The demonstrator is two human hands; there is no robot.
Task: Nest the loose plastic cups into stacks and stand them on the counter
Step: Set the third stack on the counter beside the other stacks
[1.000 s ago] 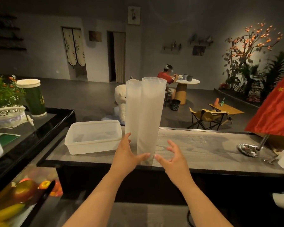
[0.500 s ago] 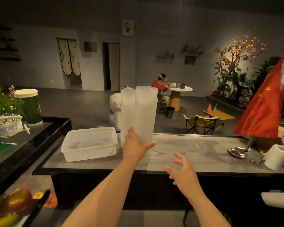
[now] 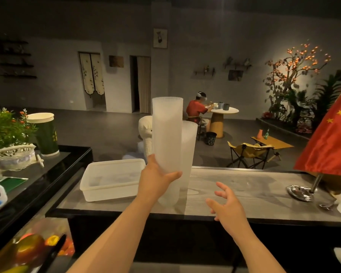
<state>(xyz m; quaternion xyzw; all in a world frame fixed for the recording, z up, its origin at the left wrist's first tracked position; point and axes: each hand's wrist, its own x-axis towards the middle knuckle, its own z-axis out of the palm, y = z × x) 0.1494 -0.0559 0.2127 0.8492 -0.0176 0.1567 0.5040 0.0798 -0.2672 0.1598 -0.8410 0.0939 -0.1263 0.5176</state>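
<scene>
Stacks of nested translucent plastic cups occupy the middle of the grey tabletop (image 3: 244, 186). The left hand (image 3: 156, 178) grasps the taller stack (image 3: 166, 138) near its lower third, fingers and thumb curled round the ribbed wall; its base appears raised clear of the surface. The second stack (image 3: 188, 154) stands upright on the tabletop just beside and behind it, and the two seem to touch or nearly touch along their sides. The right hand (image 3: 227, 207) holds nothing: its fingers are spread and relaxed, hovering near the front edge, apart from both stacks. A white plastic tub (image 3: 111, 179) sits to the left of the stacks.

The step in hand appears to be repositioning the held stack so that it stands on its own. Recommended practice:

- Keep the column vertical. A tall stack gripped low is top-heavy and is likely to sway at the rim.
- Bring the free right hand to the upper part of the stack as a steadying guide.
- Avoid brushing the standing stack, which is light and may tip readily.
- Lower the base flat onto bare tabletop, away from the tub wall.
- Relax the grip only once the stack rests without leaning.
</scene>
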